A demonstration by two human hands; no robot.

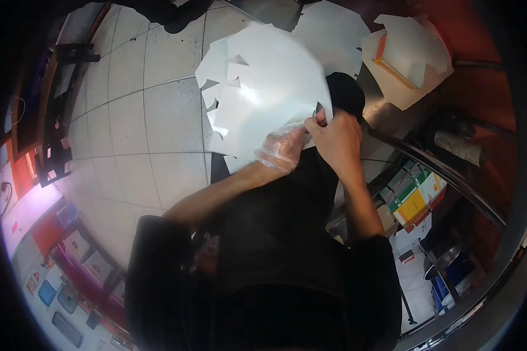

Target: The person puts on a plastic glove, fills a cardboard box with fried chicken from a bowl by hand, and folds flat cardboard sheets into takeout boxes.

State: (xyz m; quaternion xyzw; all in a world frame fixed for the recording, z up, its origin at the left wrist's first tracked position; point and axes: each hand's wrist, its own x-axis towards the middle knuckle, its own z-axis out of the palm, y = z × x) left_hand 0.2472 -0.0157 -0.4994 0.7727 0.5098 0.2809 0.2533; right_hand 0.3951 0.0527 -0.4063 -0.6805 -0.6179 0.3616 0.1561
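Observation:
A large white sheet [275, 70] with ragged notches and small cut-outs along its left side spreads out in front of me over my lap. My left hand [282, 149], in a clear crinkled plastic glove, is closed at the sheet's lower edge, its fingertips close to those of the other hand. Bare and pinching, my right hand [338, 137] grips the sheet's right edge, where it curls up. A small dark gap or object shows between the fingertips; I cannot make out which.
More white cut sheets [331, 35] lie beyond, one paler piece [401, 88] bearing an orange-edged item [392, 70]. To the right are a dark metal rail [439, 172] and a green and yellow box [416, 193]. Light floor tiles [123, 117] extend to the left.

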